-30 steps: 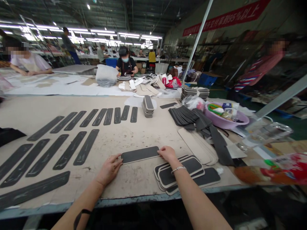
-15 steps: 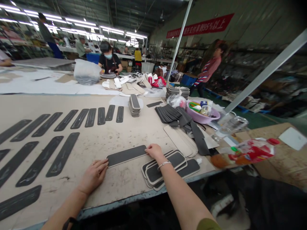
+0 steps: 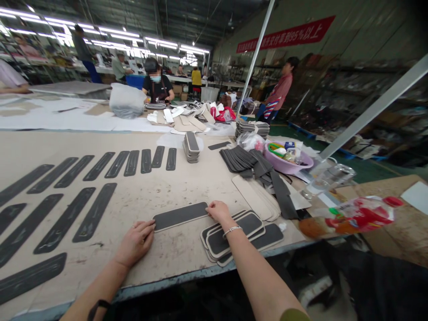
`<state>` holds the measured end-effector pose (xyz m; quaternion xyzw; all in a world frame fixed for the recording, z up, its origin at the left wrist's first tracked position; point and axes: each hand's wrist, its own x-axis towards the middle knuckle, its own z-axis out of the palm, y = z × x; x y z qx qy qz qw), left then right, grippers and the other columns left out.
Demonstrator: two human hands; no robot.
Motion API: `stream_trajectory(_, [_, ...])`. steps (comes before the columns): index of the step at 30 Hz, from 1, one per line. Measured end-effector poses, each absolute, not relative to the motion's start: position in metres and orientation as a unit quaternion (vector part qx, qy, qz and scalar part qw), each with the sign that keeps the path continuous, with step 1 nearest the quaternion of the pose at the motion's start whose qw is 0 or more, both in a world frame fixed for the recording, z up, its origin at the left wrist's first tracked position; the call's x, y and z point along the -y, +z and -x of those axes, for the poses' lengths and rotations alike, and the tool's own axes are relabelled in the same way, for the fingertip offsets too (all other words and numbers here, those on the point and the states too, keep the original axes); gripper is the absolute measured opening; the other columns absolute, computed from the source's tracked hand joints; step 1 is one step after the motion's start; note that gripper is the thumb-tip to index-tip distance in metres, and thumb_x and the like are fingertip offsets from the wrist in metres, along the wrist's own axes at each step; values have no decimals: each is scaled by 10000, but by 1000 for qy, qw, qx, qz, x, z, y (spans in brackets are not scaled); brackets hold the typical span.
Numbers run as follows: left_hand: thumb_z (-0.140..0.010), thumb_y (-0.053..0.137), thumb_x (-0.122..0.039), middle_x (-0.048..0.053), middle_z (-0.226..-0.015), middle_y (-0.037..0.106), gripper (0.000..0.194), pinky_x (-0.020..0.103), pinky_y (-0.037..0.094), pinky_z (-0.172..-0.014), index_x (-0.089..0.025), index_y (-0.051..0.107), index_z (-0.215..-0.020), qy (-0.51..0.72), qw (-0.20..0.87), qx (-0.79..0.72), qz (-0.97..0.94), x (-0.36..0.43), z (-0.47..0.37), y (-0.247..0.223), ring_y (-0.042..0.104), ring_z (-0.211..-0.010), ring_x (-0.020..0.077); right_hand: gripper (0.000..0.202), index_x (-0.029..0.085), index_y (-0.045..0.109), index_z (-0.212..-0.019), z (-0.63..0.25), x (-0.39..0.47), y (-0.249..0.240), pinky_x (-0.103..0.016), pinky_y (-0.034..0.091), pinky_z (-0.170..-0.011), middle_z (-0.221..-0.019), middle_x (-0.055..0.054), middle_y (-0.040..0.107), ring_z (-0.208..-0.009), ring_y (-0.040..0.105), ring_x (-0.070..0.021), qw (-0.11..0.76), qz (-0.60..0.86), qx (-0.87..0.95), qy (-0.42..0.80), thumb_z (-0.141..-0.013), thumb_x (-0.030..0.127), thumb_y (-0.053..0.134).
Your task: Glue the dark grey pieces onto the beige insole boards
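Note:
A long dark grey strip with a beige border lies on the table between my two hands. At its left end, my left hand has its fingers closed together on the edge. My right hand pinches the right end between thumb and fingertips. Under my right forearm is a loose pile of similar beige-edged strips, partly covered by the arm. Beyond it lie plain beige strips and fanned-out dark grey pieces.
Rows of shiny-faced dark strips cover the table's left side. Farther back stands a neat strip stack. A purple basin and a red-labelled bottle are at right, near a metal post. Across the table, a masked person works.
The view has shifted slightly, so the table things appear farther right. Both hands remain at the same strip's ends. The person in the background at right has moved left.

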<state>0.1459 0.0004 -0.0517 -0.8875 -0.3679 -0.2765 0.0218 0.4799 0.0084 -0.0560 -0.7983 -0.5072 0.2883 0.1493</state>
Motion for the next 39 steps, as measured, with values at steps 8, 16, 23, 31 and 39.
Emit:
stream_trajectory(8, [-823, 474, -219, 76, -942, 712, 227, 333, 529, -786, -182, 695, -859, -273, 17, 365, 890, -1, -147, -49, 623, -827, 183, 169, 187, 666, -884, -462, -7, -36, -267, 436, -743, -916, -99, 685, -899, 623, -209, 73, 794, 570, 199, -767, 212, 547])
stream_trajectory(16, [-815, 476, -234, 66, -940, 711, 223, 332, 524, -785, -198, 695, -828, -272, 13, 363, 891, -1, -145, -48, 618, -841, 193, 302, 96, 664, -1017, -455, -5, -11, -327, 453, -812, -1099, -206, 601, -956, 612, -264, 13, 799, 585, 138, -812, 143, 447])
stream_trajectory(23, [-809, 486, -251, 67, -923, 712, 216, 337, 518, -780, -199, 696, -822, -280, 14, 366, 887, -3, -144, -51, 611, -839, 200, 718, 131, 205, -1435, -375, 18, -8, -446, 138, -1110, -1506, -113, 154, -1380, 102, -265, 103, 577, 787, 192, -878, 555, 359])
stream_trajectory(31, [-819, 473, -238, 70, -928, 710, 224, 335, 527, -791, -194, 693, -824, -269, 0, 368, 890, -2, -145, -50, 616, -855, 193, 803, 91, 179, -1439, -387, 10, -32, -452, 45, -1114, -1514, -124, 85, -1387, 28, -256, 70, 575, 782, 230, -857, 623, 331])
stream_trajectory(39, [-813, 470, -259, 42, -879, 731, 239, 310, 555, -762, -203, 702, -827, -294, -80, 444, 842, -4, -137, -51, 664, -810, 178, 796, 104, 122, -1452, -436, -4, -48, -439, 9, -1103, -1521, -97, 22, -1387, -37, -252, 47, 697, 687, 202, -865, 617, 285])
